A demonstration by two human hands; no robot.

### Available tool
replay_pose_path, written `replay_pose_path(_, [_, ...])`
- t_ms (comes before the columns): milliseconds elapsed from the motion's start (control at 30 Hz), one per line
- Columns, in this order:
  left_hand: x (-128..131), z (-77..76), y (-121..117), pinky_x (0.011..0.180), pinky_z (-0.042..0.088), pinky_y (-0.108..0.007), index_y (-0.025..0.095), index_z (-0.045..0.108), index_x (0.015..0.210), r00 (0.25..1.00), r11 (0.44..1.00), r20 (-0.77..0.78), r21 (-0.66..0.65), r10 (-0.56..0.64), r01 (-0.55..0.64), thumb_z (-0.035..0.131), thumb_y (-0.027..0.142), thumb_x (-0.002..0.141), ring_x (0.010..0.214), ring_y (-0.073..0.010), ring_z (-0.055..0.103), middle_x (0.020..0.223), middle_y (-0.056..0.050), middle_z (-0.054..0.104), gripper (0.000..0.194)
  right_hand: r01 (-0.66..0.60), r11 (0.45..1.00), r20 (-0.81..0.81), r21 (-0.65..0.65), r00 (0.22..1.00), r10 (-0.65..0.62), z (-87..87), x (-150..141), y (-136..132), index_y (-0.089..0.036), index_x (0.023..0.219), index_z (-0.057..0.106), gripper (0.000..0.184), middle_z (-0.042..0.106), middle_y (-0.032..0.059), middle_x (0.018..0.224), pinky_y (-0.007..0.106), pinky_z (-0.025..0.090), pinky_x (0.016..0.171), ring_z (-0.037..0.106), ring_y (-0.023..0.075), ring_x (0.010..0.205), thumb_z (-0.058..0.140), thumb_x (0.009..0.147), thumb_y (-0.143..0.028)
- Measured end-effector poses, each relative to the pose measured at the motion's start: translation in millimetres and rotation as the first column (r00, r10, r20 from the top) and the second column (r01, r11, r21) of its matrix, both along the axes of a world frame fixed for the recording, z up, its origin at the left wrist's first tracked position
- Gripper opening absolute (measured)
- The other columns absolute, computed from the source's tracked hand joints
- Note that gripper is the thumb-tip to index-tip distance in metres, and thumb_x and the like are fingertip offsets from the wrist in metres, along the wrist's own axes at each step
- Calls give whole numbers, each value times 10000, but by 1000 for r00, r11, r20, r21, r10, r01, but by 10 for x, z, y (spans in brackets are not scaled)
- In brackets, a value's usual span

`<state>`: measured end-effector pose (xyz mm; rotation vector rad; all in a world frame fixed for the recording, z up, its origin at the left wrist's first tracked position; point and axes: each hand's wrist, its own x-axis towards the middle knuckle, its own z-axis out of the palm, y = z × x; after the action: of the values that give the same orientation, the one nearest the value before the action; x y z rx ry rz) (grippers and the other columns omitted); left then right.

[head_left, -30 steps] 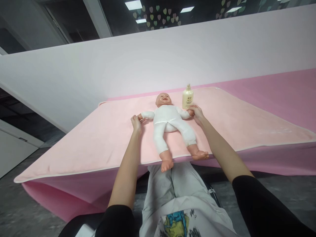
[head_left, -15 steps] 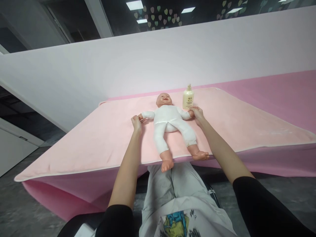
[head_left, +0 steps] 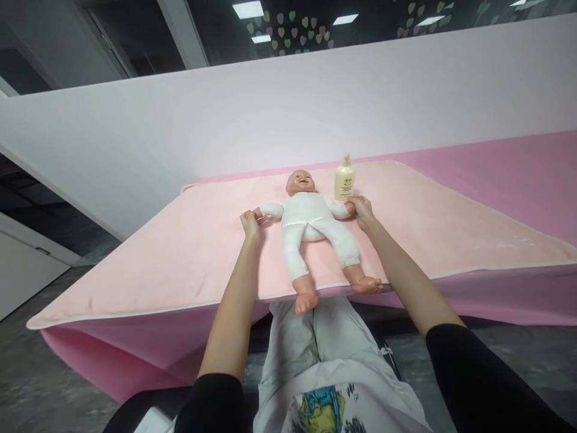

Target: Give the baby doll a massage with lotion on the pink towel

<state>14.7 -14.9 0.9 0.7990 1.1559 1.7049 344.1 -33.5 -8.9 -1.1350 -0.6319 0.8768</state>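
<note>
A baby doll (head_left: 311,225) in a white suit lies on its back on a pale pink mat (head_left: 189,258), head away from me, feet over the near edge. My left hand (head_left: 250,224) is closed on the doll's hand at the left. My right hand (head_left: 360,208) is closed on the doll's other hand at the right. Both of the doll's arms are stretched out sideways. A cream lotion bottle (head_left: 344,179) with a pump stands upright just beyond my right hand.
The mat lies on a darker pink table cover (head_left: 518,174) that runs on to the right. A pale wall panel (head_left: 288,114) rises behind the table. My lap in light trousers sits under the near edge.
Nothing has visibly changed apart from a slight shift of the camera; both hands stay on the doll's hands.
</note>
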Motion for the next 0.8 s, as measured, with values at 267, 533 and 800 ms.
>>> replay_pose_path(267, [-8,-9,9,531,527,-241,220,376,912,1000,1000,-15,14,-4,4,443,222,823,542,-103,609,771,17,570,111,-1,1000,-4,-7,1000,1,13,-3,-6,-189,718,562,168,654,-31,687,229,512,602,614,127,685,678,598,-179])
replay_pose_path(533, [-10,-20,22,567,532,-238,220,375,918,1000,1000,-13,6,1,-1,433,228,836,569,-95,610,763,27,560,101,6,1000,-14,-24,1000,-6,35,-12,-25,-183,720,563,167,655,-22,677,225,509,599,614,128,683,671,595,-164])
replay_pose_path(800, [-7,-4,10,551,526,-245,218,373,926,1000,1000,-21,-5,5,-5,413,217,845,554,-102,610,762,25,563,90,12,1000,-26,-18,1000,-12,62,-32,-49,-178,713,558,169,653,-18,670,220,501,579,611,128,673,674,592,-154])
